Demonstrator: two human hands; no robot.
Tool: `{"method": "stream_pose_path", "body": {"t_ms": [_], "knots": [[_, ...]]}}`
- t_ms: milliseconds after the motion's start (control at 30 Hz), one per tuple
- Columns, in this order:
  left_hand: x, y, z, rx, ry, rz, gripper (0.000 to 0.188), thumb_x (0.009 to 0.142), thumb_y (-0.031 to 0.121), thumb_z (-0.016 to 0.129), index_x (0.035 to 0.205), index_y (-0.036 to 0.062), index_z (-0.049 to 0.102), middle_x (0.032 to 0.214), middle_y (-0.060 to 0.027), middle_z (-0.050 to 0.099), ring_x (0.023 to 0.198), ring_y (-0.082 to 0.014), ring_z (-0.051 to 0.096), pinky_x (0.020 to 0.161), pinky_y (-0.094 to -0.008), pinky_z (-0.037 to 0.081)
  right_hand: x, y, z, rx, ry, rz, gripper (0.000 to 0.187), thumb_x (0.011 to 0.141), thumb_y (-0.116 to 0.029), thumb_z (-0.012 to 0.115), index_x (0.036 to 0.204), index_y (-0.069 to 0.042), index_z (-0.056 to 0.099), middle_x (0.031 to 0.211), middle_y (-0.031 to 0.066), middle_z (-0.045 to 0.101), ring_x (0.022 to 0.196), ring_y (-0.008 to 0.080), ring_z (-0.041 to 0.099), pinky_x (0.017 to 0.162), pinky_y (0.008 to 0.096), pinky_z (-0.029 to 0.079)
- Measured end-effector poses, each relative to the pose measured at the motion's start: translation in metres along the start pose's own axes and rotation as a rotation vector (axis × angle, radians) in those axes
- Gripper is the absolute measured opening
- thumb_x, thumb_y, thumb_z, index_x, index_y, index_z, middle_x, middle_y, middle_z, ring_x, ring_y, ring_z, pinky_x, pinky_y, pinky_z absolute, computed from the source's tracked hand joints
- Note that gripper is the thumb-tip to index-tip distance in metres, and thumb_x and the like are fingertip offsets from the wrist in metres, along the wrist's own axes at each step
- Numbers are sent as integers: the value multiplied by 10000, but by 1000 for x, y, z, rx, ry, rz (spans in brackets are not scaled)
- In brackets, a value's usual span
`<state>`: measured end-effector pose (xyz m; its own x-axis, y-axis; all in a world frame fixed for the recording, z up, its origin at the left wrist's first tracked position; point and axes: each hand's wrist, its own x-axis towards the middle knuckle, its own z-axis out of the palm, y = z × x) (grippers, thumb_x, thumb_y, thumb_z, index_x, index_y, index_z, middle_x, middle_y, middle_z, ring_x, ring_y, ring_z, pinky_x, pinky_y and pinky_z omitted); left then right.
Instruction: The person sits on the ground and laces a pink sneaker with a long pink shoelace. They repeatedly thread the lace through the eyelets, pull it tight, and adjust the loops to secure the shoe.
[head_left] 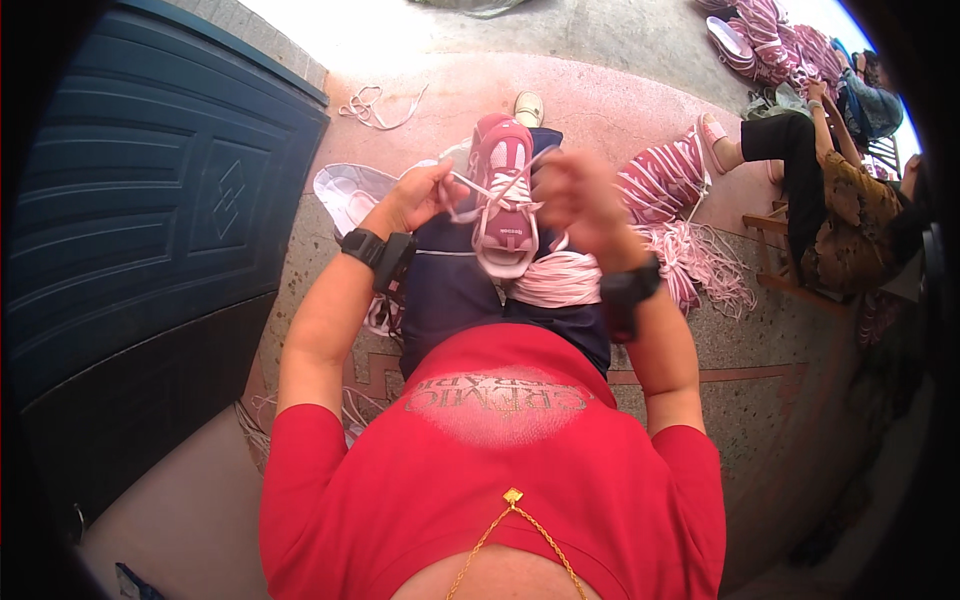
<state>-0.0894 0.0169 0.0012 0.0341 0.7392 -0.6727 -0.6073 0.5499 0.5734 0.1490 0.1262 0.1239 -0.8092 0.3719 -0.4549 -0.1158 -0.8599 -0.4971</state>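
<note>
A pink sneaker (507,228) with white lacing rests on my lap, its toe pointing away from me. My left hand (422,197) is closed beside it, pinching one end of the pale shoelace (466,184). On the other side my right hand (580,200) is curled and blurred by motion, with the lace's other end running up to its fingers. The two lace ends spread from the top of the lacing. A coiled bundle of pale pink laces (556,280) lies on my right thigh, below my right hand. Whether the sneaker has a sole is hidden.
Stacked pink-and-white shoe pieces (662,185) and loose laces (715,270) lie on the floor to my right. A white shoe piece (350,192) and a stray lace (383,107) are on the left, near a dark blue door (150,160). Another person (850,210) sits at the right.
</note>
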Motion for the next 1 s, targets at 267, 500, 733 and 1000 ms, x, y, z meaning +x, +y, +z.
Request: {"method": "stream_pose_path", "body": {"t_ms": [267,500,733,1000], "knots": [[26,-4,60,1028,160,247,256,831,265,647,907,22,671,842,-31,633,819,-92,548,717,-288,447,-143,-123,79,461,-758,-383,224,968,-120,329,745,-103,348,576,-37,276,436,43,237,337,193,168],[-1,35,137,1015,-724,248,299,849,244,667,1030,6,664,919,-78,650,923,-169,591,878,-266,426,-103,-129,76,57,-548,-485,176,948,-133,395,822,-20,441,696,33,431,638,109,420,568,255,368],[-27,154,17,-158,-167,480,195,959,171,459,875,37,574,822,-116,619,813,-239,581,822,-399,460,-93,-201,-134,503,157,-718,320,944,-202,337,789,6,526,785,142,562,796,261,543,799,428,438],[-40,100,-26,27,357,115,156,919,193,496,796,98,504,572,26,405,483,-138,379,522,-323,372,-12,20,-146,-970,409,-372,142,890,-150,595,878,-28,666,722,16,622,671,83,563,603,253,462]]}}
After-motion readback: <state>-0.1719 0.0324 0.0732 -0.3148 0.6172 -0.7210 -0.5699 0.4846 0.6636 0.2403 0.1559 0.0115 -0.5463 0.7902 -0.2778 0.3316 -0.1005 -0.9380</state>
